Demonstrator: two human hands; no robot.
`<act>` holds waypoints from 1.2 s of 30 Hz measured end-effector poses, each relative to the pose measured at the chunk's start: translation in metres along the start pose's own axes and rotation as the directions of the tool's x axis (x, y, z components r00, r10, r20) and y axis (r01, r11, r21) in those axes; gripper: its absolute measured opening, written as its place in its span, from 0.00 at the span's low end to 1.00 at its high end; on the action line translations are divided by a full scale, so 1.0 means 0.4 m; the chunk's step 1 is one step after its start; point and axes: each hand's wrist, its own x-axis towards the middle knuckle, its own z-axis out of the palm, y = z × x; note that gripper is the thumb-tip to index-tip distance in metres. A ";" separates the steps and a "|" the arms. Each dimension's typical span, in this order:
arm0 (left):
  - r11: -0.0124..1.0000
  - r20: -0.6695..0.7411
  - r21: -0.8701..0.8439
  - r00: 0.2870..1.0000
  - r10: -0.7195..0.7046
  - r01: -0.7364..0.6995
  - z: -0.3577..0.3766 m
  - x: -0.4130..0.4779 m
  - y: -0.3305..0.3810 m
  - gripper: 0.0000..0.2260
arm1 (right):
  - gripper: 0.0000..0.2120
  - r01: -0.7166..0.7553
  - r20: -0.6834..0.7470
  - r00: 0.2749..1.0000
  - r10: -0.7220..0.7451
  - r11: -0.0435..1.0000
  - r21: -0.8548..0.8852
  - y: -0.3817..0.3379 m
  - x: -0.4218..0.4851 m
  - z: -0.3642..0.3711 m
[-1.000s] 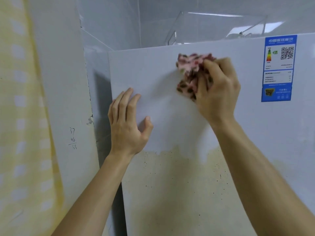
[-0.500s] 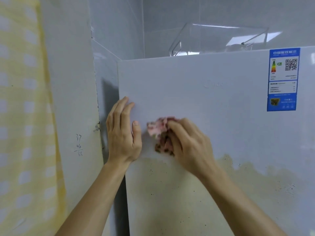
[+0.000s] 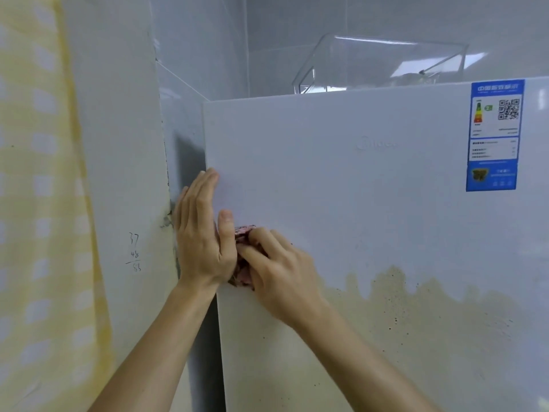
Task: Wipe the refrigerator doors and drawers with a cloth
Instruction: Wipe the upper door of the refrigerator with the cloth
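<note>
Cloth [image 3: 243,234], crumpled, mottled pink, under right hand [image 3: 282,272] on glossy door [image 3: 326,188]

The white refrigerator door [image 3: 356,203] is clean across its upper part and coated with yellowish-brown speckled grime [image 3: 416,337] below. A blue energy label [image 3: 494,135] sticks at its upper right; a pink patterned cloth [image 3: 243,233] presses against it near the left edge. A clear container [image 3: 371,63] sits on top.

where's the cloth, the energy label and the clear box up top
cloth [image 3: 243,233]: head view, pink edge at its top
energy label [image 3: 494,135]: head view, middle of the blue sticker
clear box [image 3: 386,63]: head view, its front wall
</note>
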 end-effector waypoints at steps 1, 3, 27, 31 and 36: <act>0.999 0.015 0.040 1.000 0.022 -0.022 -0.001 -0.001 -0.004 0.24 | 0.09 0.033 0.015 0.999 -0.033 0.999 0.001 0.007 -0.002 -0.003; 0.994 0.039 0.095 0.998 0.057 -0.061 -0.006 -0.001 -0.016 0.23 | 0.09 0.079 0.000 0.997 -0.079 0.997 -0.014 0.021 0.023 -0.023; 0.973 0.125 0.232 0.992 -0.020 -0.010 -0.096 -0.024 -0.183 0.28 | 0.09 -0.066 -0.349 0.936 0.036 0.995 -0.076 0.050 0.251 0.015; 0.980 0.102 0.198 0.994 -0.034 0.013 -0.095 -0.019 -0.172 0.26 | 0.10 -0.115 -0.375 0.922 0.093 0.993 -0.035 0.001 0.219 0.066; 0.981 0.016 0.193 1.000 0.006 -0.009 -0.084 -0.013 -0.150 0.24 | 0.10 0.032 -0.179 0.983 -0.040 0.998 -0.047 -0.045 -0.031 0.114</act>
